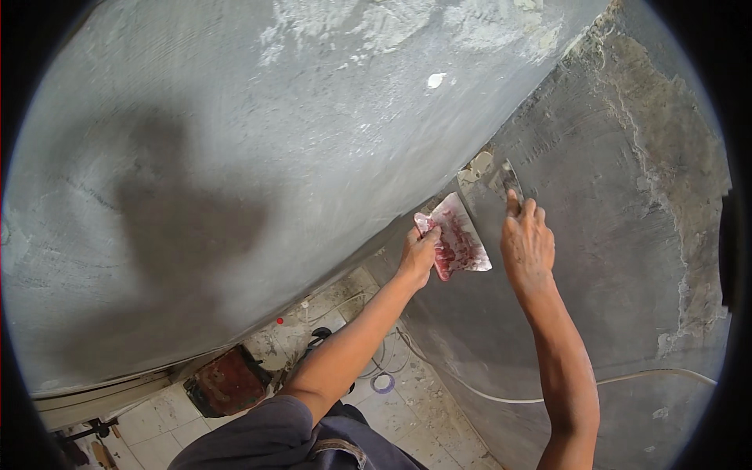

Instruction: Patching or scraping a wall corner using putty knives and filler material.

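Note:
My left hand [421, 254] is closed on the red edge of a wide scraper [464, 239], whose pale metal blade is smeared with reddish-brown residue. It is held out in front of the wall, near the corner. To its right, my right hand [529, 239] grips a putty knife [509, 182]; the handle is mostly hidden by the fingers. The knife's blade lies against the grey wall [603, 282]. Just left of that blade, close to the corner, is a beige patch [478, 167] on the wall.
Another grey wall [329, 157] with white patches meets the right one at a corner. A pale cable [501, 399] runs behind my right forearm. On the tiled floor [392, 427] are a dark reddish container [227, 381] and a purple ring [383, 383].

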Motion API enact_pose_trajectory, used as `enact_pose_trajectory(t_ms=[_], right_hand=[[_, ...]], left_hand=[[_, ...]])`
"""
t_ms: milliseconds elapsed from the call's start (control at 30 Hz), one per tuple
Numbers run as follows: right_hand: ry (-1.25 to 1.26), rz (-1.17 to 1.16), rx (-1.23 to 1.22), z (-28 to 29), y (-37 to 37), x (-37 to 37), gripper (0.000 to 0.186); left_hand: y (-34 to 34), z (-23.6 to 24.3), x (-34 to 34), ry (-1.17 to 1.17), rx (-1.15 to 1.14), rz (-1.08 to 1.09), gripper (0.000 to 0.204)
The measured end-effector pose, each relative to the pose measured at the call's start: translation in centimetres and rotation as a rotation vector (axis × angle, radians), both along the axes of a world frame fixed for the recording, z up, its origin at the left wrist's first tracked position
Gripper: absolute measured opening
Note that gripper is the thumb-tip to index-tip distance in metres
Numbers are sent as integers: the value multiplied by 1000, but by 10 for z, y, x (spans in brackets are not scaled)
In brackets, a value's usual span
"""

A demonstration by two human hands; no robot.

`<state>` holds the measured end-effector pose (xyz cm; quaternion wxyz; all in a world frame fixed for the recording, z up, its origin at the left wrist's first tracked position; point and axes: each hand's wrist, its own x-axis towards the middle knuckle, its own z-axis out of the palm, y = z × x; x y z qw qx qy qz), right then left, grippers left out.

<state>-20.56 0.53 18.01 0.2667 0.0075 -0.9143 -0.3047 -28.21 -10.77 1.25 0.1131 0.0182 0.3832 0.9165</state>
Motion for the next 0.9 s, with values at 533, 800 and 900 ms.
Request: enact_pose_trajectory(t_ms=[533,800,900], right_hand=[[-43,125,-221,-10,-3,-43,52],[-96,-9,-246,-24,-7,-46,53],[-64,-9,-195,-28,-4,-38,53]], left_hand=[[4,-2,-2,-35,-38,10,15],[6,4,0,-55,-18,-20,17],[8,1,-1,-82,-1,-4,18]])
